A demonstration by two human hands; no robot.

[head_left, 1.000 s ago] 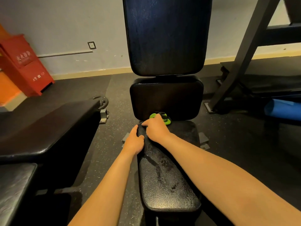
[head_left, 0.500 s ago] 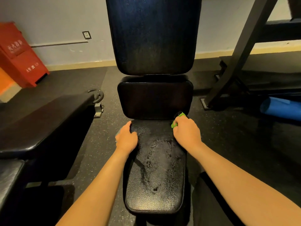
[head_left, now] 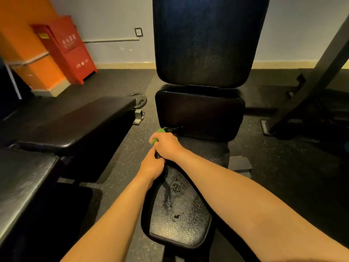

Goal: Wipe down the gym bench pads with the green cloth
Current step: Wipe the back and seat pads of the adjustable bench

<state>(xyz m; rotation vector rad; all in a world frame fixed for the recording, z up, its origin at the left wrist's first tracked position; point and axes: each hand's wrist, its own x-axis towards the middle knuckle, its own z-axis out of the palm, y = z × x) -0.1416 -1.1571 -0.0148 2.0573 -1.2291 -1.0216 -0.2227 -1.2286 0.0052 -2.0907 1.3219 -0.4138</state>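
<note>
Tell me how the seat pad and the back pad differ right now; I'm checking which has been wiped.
The seat pad lies nearly flat toward the person and shows wet streaks and patches; the back pad stands steeply raised and shows no such streaks. The right hand presses the green cloth on the seat pad's far left corner, with the left hand at its left edge; nothing touches the back pad. Both are black padded vinyl.

The white lettering on the red cabinet (head_left: 69,48) is illegible.
</note>
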